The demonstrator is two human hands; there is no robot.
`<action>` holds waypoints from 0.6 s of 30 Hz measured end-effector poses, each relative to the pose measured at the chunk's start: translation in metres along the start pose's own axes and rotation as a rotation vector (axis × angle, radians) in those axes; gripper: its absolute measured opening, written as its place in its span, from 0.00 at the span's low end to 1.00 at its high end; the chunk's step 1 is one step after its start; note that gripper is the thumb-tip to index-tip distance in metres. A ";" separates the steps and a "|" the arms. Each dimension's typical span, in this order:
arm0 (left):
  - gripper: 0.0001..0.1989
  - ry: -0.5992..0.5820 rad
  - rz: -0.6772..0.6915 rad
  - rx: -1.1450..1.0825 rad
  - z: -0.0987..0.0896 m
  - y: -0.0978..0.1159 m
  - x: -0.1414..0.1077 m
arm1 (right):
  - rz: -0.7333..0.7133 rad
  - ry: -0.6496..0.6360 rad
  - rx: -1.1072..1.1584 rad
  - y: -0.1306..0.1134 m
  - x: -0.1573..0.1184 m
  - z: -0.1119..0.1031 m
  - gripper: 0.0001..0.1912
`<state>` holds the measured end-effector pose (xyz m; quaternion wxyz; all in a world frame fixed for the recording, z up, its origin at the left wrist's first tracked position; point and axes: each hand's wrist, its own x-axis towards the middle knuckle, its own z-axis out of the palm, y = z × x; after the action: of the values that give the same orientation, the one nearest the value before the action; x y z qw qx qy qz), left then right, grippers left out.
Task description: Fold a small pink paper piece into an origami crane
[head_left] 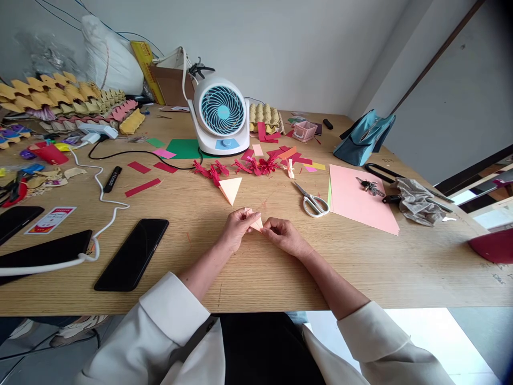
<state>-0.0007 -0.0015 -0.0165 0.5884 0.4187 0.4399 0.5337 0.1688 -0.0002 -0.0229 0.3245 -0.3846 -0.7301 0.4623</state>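
Observation:
A small piece of folded peach paper (pixel 256 221) is pinched between my two hands, just above the table. My left hand (pixel 238 227) grips it from the left with the thumb on top. At its lower right corner, the fingertips of my right hand (pixel 284 235) are closed on the paper. Beyond my left hand lies a cream folded paper triangle (pixel 231 189). White-handled scissors (pixel 312 202) rest to the right, their blades pointing away to the left. A row of crumpled red paper pieces (pixel 256 166) lies farther back.
A white fan (pixel 222 115) stands at the back. Pink paper sheets (pixel 360 198) with keys (pixel 371 186) lie right, near a teal bag (pixel 364 138). On the left are a black phone (pixel 132 255), a white cable (pixel 105 200) and stacked egg trays (pixel 52 93).

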 end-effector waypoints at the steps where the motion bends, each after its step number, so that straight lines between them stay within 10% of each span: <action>1: 0.24 0.000 0.001 -0.003 0.000 0.000 0.000 | 0.008 -0.014 0.011 -0.001 0.000 -0.001 0.15; 18: 0.23 -0.035 0.048 0.123 0.002 0.002 -0.003 | 0.037 -0.092 0.043 0.000 -0.001 -0.005 0.16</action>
<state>0.0007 -0.0043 -0.0143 0.5562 0.4738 0.4513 0.5124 0.1729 0.0008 -0.0209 0.2903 -0.3694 -0.7268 0.5009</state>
